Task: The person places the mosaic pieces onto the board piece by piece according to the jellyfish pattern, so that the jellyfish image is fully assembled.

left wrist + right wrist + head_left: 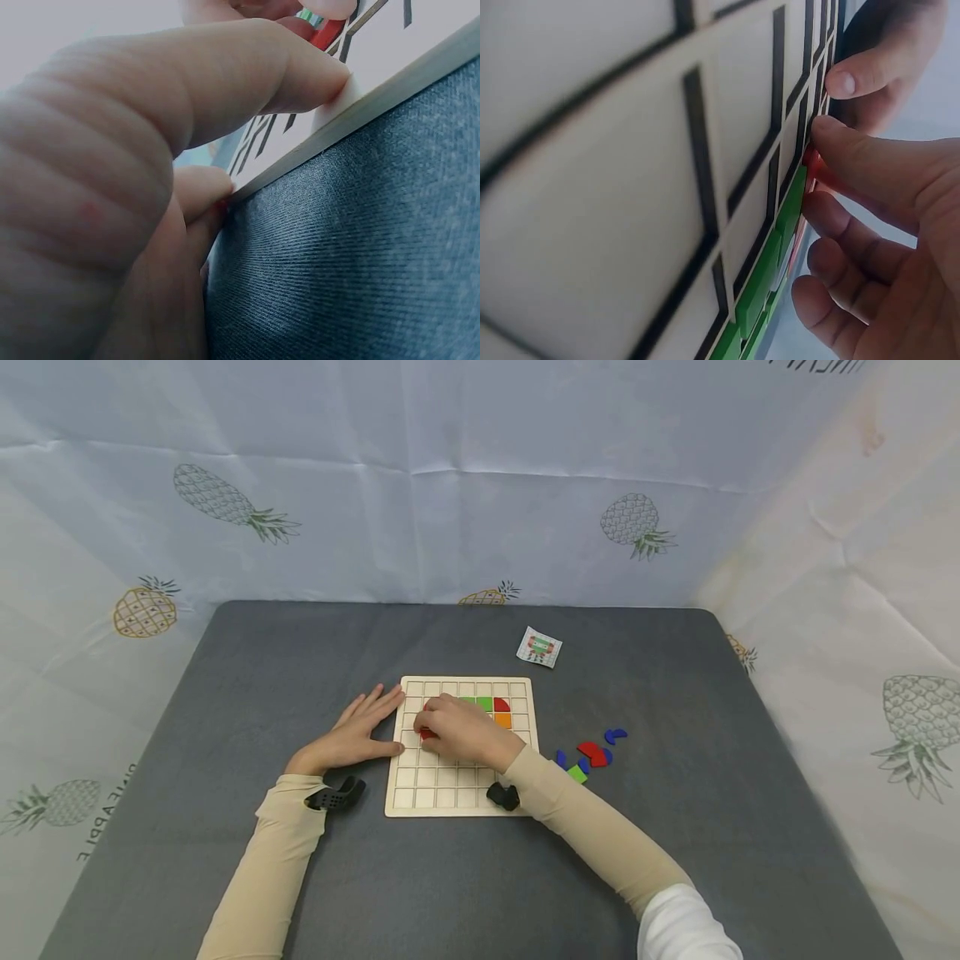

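Wooden grid board sits mid-table, and the right hand is busy over its upper left, thumb and forefinger pinching a red piece right down at the cells! Left hand spreads its fingers, thumb on the board's left edge, holding nothing. Green squares, a red quarter-round and an orange square fill cells further right. Looks like the seating step, copying the small picture card beyond. Next move, I'd judge: square that piece inside its lines, release, then reach for the loose pieces right of the board.
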Available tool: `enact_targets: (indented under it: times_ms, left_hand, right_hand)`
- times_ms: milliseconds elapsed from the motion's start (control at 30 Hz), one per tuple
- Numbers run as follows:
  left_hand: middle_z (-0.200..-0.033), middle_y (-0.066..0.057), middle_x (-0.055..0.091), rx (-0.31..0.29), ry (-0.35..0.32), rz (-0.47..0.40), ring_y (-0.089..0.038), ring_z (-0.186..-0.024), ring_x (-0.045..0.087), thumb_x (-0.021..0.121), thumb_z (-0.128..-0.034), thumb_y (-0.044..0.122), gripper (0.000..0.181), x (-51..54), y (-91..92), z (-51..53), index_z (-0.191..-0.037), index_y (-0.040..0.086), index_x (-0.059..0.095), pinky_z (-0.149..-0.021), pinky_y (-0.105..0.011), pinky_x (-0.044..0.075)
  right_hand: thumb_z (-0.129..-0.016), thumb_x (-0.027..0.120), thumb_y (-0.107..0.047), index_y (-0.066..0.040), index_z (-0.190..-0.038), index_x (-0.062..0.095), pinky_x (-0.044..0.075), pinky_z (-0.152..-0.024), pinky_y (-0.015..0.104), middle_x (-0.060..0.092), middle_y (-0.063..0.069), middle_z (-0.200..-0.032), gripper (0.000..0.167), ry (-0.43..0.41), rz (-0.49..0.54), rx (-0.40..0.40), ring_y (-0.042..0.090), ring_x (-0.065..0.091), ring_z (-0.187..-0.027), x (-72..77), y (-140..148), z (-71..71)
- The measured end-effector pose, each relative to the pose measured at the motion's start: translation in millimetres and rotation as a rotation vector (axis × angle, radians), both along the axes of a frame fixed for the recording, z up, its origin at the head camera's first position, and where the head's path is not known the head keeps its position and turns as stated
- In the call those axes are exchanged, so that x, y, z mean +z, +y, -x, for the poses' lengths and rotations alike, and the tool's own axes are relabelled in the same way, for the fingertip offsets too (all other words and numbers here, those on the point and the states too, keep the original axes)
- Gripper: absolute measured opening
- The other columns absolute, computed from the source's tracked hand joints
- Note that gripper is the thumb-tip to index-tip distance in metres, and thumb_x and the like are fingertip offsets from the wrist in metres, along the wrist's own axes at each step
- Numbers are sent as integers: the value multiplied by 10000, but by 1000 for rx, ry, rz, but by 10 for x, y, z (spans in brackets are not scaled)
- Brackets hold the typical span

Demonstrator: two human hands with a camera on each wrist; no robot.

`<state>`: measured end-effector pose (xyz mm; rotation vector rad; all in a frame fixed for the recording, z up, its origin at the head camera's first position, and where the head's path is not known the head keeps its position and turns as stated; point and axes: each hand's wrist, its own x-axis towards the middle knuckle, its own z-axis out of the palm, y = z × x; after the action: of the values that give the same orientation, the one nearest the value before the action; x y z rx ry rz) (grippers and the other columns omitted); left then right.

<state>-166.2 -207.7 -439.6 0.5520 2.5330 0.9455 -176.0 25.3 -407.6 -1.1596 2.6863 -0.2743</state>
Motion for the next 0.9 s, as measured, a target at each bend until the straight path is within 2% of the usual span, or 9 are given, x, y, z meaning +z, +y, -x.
enact_targets:
  times_ms: [67, 267, 567, 767, 900]
  left_hand:
    - [-1725, -75, 114, 0, -4, -3, -341, -1603, -42, 729, -911, 393, 943, -4, 0, 2, -1639, 139, 186, -1271, -573, -68]
    - [-1727, -67, 104, 1, -11, -3, -335, -1603, -47, 718, -919, 404, 935, -5, -4, 6, -1641, 150, 181, -1272, -574, -69]
    - [-1725, -64, 119, 13, -6, 19, -330, -1605, -40, 735, -899, 404, 955, -14, 8, 12, -1639, 146, 189, -1276, -560, -69]
    - [-1727, -66, 105, 11, -17, 17, -332, -1604, -48, 729, -902, 415, 959, -11, 12, 24, -1641, 150, 178, -1274, -566, -75]
    - [-1726, -81, 103, 6, -14, 15, -342, -1602, -53, 732, -898, 417, 968, -21, 5, 21, -1641, 142, 176, -1271, -570, -73]
  right_hand:
    - [-976, 687, -260, -177, -1210, 719, 539, -953, 305, 682, -10, -1174, 250, -10, 1, 0, 164, 616, -1090, 0, 10, 11]
    - [-971, 698, -276, -178, -1219, 710, 535, -877, 312, 681, -11, -1124, 267, -18, -8, -27, 167, 595, -993, 8, 28, 31]
    - [-943, 719, -292, -185, -1341, 630, 521, -913, 332, 648, -2, -1182, 421, -76, -49, -76, 174, 563, -1051, 86, 156, 44]
    - [-968, 684, -272, -151, -1376, 612, 507, -857, 340, 640, 33, -1133, 431, -163, 72, -127, 177, 551, -1003, 246, 428, 85]
    - [-978, 678, -255, -116, -1366, 618, 500, -782, 332, 655, 70, -1123, 417, -181, 133, -171, 189, 538, -974, 334, 650, 112]
